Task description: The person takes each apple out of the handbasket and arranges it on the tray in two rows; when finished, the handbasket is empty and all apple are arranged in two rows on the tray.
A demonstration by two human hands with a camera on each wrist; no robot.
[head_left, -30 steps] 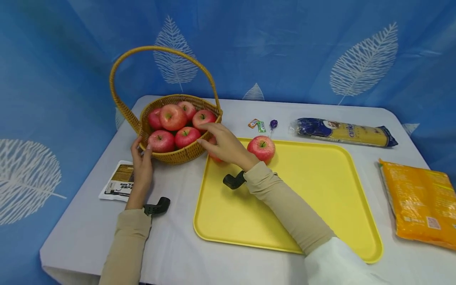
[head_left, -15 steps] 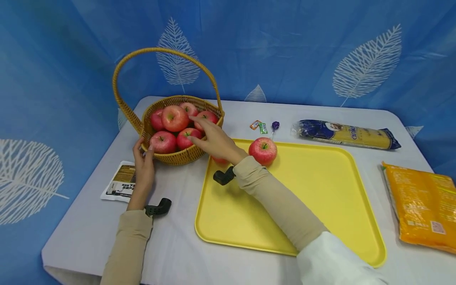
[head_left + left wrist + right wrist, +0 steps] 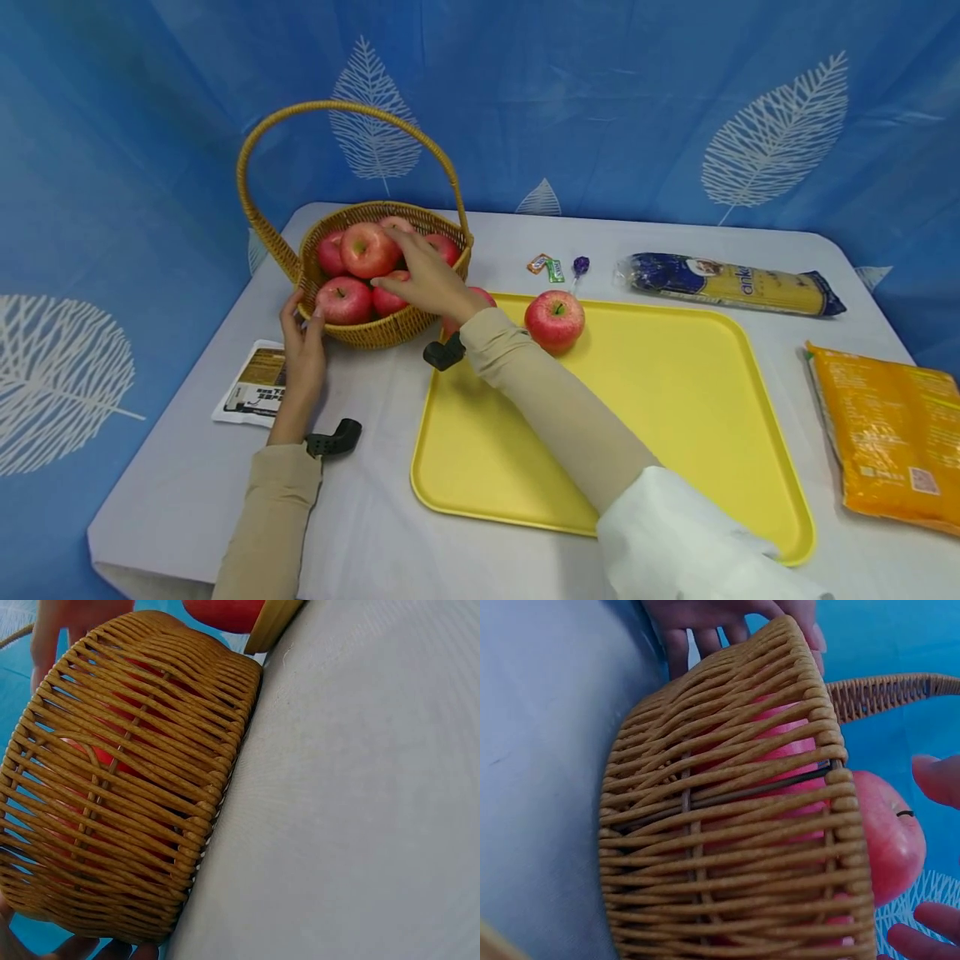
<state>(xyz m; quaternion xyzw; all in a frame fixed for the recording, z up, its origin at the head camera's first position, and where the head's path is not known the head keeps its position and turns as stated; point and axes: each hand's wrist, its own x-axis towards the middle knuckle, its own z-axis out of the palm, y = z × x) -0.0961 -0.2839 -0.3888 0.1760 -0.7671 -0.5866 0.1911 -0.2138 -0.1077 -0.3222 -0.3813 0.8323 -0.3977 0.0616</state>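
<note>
so the wicker basket (image 3: 378, 335) sits on the back left part of the table, tall handle up, loaded with apples (image 3: 344, 301), one of them riding on top of the pile. the left hand (image 3: 303, 358) holds the basket's left end, thumb at the rim and fingers down along the outside of the weave. the right hand (image 3: 429, 279) is over the right half of the pile, thumb and fingers spread well apart with a wide gap between, right by the top apple (image 3: 366, 250); can't tell whether any fingertip actually touches fruit. the right wrist cam also shows that gap, with a stemmed apple poking above the rim beside it. two more apples are on the yellow tray (image 3: 675, 383): one near its back edge (image 3: 555, 322), the other by its back left corner, partly behind the right wrist. around that there's a pouch (image 3: 258, 385) partly under the left forearm, two little wrapped candies (image 3: 554, 270) and a purple lollipop (image 3: 581, 267) behind the tray, a pack of spaghetti (image 3: 735, 284) to their right, and an orange bag (image 3: 892, 433) at far right.
</note>
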